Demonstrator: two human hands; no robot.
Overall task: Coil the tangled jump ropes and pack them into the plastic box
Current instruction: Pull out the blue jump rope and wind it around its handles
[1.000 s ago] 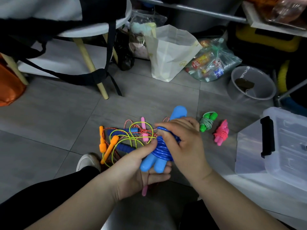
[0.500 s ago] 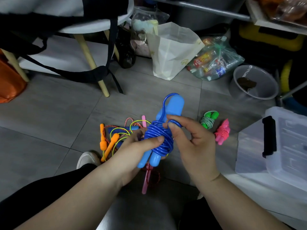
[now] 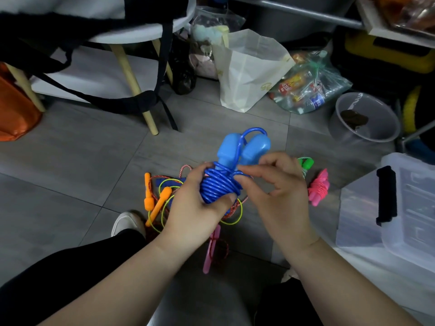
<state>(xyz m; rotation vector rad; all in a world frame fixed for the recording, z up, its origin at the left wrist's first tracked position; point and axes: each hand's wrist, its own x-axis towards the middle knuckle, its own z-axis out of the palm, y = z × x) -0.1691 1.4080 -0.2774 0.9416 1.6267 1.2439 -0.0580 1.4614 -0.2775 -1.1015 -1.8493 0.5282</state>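
At centre frame, above the tiled floor [image 3: 70, 184], both hands work on the blue jump rope [image 3: 220, 187]. Left hand [image 3: 197, 208] is closed around the wound coil, thumb pressed across its lower turns. Right hand [image 3: 277, 191] pinches the cord at the top of the coil, forefinger and thumb closed on it, remaining fingers loose. The two blue handles [image 3: 244, 149] stand side by side at 12 o'clock of the coil, a free loop arching over them.

Judgement: the step in hand is securing the tail. To do it well, keep the left grip firm so the turns do not spring, and tuck the loop under a tight turn rather than over the handles.

Remaining tangle [image 3: 164, 198] lies on the floor at 9 o'clock of the hands. Coiled green rope [image 3: 306, 164] and coiled pink rope [image 3: 319, 187] lie at 3 o'clock; the plastic box [image 3: 400, 220] stands beyond them, none of the ropes in view packed yet.
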